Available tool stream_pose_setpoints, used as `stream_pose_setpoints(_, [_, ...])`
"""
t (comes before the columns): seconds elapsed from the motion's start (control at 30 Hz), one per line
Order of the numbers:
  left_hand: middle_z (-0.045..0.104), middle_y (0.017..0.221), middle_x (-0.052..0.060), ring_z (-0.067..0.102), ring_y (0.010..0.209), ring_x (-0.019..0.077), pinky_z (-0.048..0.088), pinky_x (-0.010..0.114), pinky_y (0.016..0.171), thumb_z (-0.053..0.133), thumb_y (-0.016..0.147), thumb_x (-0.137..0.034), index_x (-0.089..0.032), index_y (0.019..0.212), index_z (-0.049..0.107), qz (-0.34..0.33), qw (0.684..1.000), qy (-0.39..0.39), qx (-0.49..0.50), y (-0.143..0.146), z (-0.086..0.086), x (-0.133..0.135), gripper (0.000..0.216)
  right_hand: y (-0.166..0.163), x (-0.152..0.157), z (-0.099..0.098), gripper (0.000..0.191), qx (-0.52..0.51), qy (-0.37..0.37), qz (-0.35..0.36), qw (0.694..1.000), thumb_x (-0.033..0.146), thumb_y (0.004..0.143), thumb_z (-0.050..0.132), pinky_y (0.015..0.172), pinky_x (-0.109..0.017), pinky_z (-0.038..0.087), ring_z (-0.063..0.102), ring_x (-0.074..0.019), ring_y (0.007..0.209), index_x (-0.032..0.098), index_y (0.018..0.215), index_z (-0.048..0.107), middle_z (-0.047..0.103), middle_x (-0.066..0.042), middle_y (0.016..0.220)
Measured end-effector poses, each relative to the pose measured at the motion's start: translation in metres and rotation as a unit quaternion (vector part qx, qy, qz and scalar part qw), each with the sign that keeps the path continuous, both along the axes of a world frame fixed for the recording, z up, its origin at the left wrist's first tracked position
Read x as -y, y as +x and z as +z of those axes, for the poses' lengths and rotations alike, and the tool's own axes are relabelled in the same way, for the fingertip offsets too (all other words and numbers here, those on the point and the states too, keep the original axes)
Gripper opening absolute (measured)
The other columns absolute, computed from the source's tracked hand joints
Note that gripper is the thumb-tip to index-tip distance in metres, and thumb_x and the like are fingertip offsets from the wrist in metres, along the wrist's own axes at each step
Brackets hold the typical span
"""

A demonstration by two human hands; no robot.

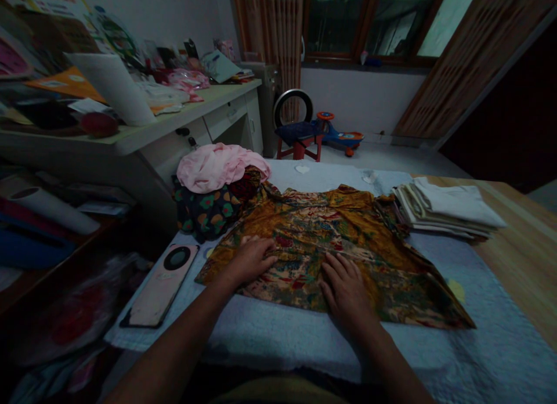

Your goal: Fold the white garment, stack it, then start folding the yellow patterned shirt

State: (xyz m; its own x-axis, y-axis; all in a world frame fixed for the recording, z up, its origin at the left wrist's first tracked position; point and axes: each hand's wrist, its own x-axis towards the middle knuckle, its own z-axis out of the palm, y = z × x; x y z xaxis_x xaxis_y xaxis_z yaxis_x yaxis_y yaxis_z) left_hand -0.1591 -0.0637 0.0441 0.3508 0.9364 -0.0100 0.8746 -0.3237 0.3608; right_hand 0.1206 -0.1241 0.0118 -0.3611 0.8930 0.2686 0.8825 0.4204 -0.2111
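Note:
A yellow-brown patterned garment [348,241] lies spread flat on a pale blue towel [478,346] that covers the table. My left hand [250,259] rests on the garment's near left part, fingers curled and pressed onto the cloth. My right hand [346,285] lies flat on the garment near its front hem, fingers stretched out. Neither hand lifts the cloth.
A pile of unfolded clothes, pink on top [217,166], sits at the far left of the towel. A stack of folded pale cloths [448,209] lies at the right. A phone [163,285] lies at the near left. A cluttered desk [174,122] stands left; wooden tabletop [526,247] shows right.

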Motion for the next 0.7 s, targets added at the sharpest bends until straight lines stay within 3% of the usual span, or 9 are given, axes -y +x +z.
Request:
stream_pose_setpoints(0.1, [0.068, 0.093, 0.001, 0.057, 0.093, 0.0228, 0.034, 0.036, 0.086, 0.058, 0.09, -0.034, -0.022, 0.089, 0.062, -0.006, 1.0, 0.0, 0.009, 0.0, -0.002, -0.001, 0.012, -0.008, -0.006, 0.006, 0.031, -0.008, 0.002, 0.026, 1.0, 0.024, 0.097, 0.048, 0.111, -0.049, 0.031, 0.044, -0.0291, 0.131, 0.02, 0.121, 0.066, 0.057, -0.008, 0.141])
stream_pose_setpoints(0.23, [0.067, 0.093, 0.001, 0.055, 0.094, 0.0216, 0.033, 0.037, 0.087, 0.058, 0.089, -0.025, -0.022, 0.09, 0.061, -0.005, 0.999, 0.033, 0.021, 0.002, -0.004, -0.001, 0.004, -0.024, -0.023, 0.017, 0.029, -0.013, -0.024, 0.054, 0.998, 0.017, 0.097, 0.047, 0.104, -0.042, 0.036, 0.051, -0.0256, 0.118, 0.023, 0.116, 0.068, 0.066, -0.006, 0.126])
stream_pose_setpoints(0.4, [0.066, 0.094, 0.002, 0.054, 0.096, 0.0228, 0.033, 0.039, 0.089, 0.058, 0.092, -0.027, -0.023, 0.093, 0.062, -0.004, 0.998, 0.064, -0.003, 0.006, -0.009, 0.001, 0.006, -0.043, -0.046, 0.026, 0.023, 0.024, -0.05, 0.003, 0.998, 0.017, 0.095, 0.051, 0.091, -0.038, 0.038, 0.054, -0.0245, 0.102, 0.022, 0.108, 0.068, 0.068, -0.008, 0.108])
stream_pose_setpoints(0.57, [0.066, 0.094, 0.003, 0.053, 0.097, 0.0242, 0.034, 0.041, 0.091, 0.056, 0.093, -0.026, -0.023, 0.092, 0.06, 0.01, 0.995, 0.098, -0.034, 0.006, -0.017, 0.003, 0.005, -0.05, -0.052, 0.021, 0.008, 0.044, -0.04, -0.038, 0.997, 0.025, 0.091, 0.061, 0.086, -0.037, 0.037, 0.051, -0.0261, 0.1, 0.022, 0.095, 0.067, 0.063, -0.009, 0.102])
stream_pose_setpoints(0.7, [0.065, 0.096, 0.004, 0.053, 0.097, 0.0239, 0.033, 0.042, 0.092, 0.054, 0.094, -0.026, -0.023, 0.093, 0.058, 0.009, 0.993, 0.105, -0.044, 0.005, -0.019, 0.004, 0.005, -0.049, -0.051, 0.016, 0.007, 0.032, -0.028, -0.038, 0.998, 0.022, 0.091, 0.058, 0.084, -0.036, 0.035, 0.049, -0.0248, 0.097, 0.021, 0.09, 0.065, 0.062, -0.008, 0.098])
